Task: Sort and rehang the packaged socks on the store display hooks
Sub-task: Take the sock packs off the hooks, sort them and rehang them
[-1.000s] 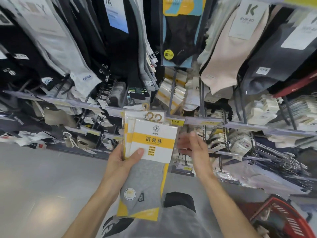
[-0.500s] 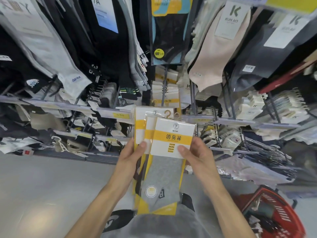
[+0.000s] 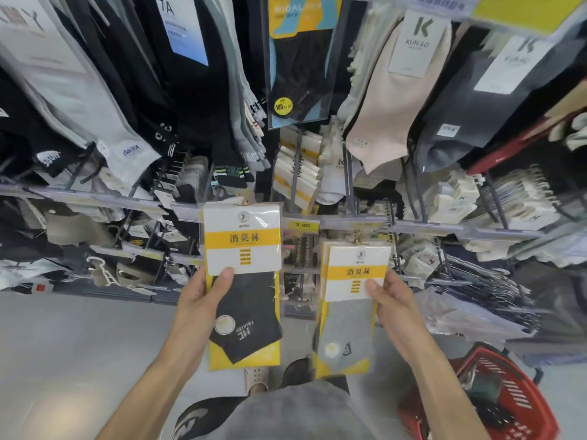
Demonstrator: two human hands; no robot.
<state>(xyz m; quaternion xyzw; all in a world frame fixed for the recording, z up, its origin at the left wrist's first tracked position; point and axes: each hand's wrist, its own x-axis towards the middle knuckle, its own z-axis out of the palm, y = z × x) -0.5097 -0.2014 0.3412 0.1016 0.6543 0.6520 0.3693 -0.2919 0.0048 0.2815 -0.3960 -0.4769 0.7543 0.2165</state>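
Note:
My left hand (image 3: 203, 309) grips a pack of black socks (image 3: 243, 281) with a white and yellow header card, thumb on its front. My right hand (image 3: 392, 308) holds a pack of grey socks (image 3: 349, 300) with the same card, and at least one more pack lies behind it. Both packs are upright in front of the display rack, apart from each other, with small hanger hooks at their tops. A display rail with a yellow price tag (image 3: 303, 224) runs just behind them.
The rack is crowded with hanging socks: black and grey ones at left, a beige pair (image 3: 386, 100) and dark grey ones at right. Matching yellow-banded packs (image 3: 295, 168) hang at centre. A red shopping basket (image 3: 489, 398) sits on the floor at lower right.
The stack held together in both hands has been split. My left hand moved left with the black pack, and my right hand moved right and down with the grey pack.

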